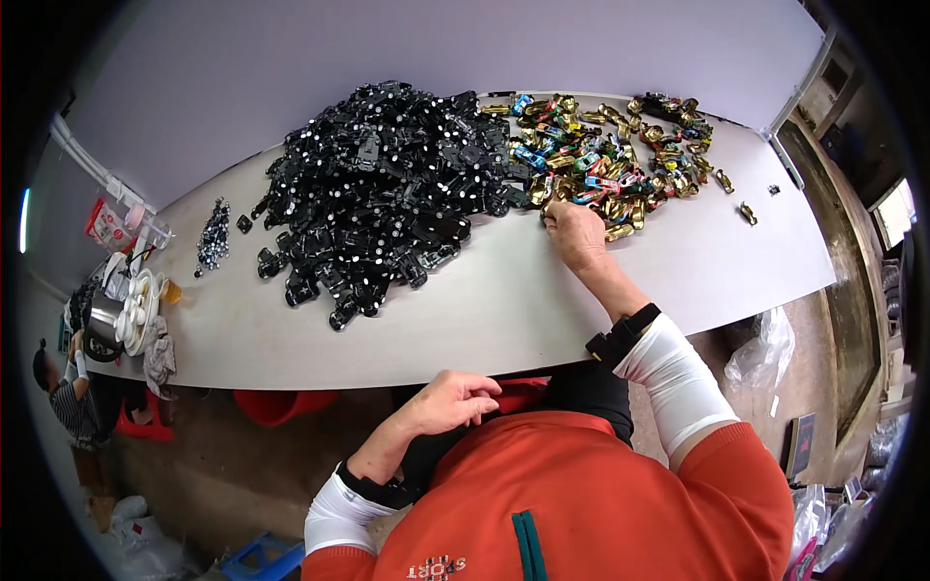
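My right hand point(576, 235) reaches over the table to the near left edge of a pile of small gold and coloured toy car bodies point(601, 179). Its fingers are pinched together, and what is between them is hidden. Beside it, on the left, rises a large heap of black toy car chassis point(378, 184) with white wheel dots. My left hand point(450, 400) hovers at the table's front edge, close to my body, with its fingers loosely bent and apart. Nothing shows in it.
Small silver-and-dark parts point(213, 238) lie in a strip left of the heap. White dishes point(142, 308) and a cloth point(159, 360) are at the table's left end, where another person point(73, 387) works. Under the table are a red tub point(276, 407) and a plastic bag point(763, 351).
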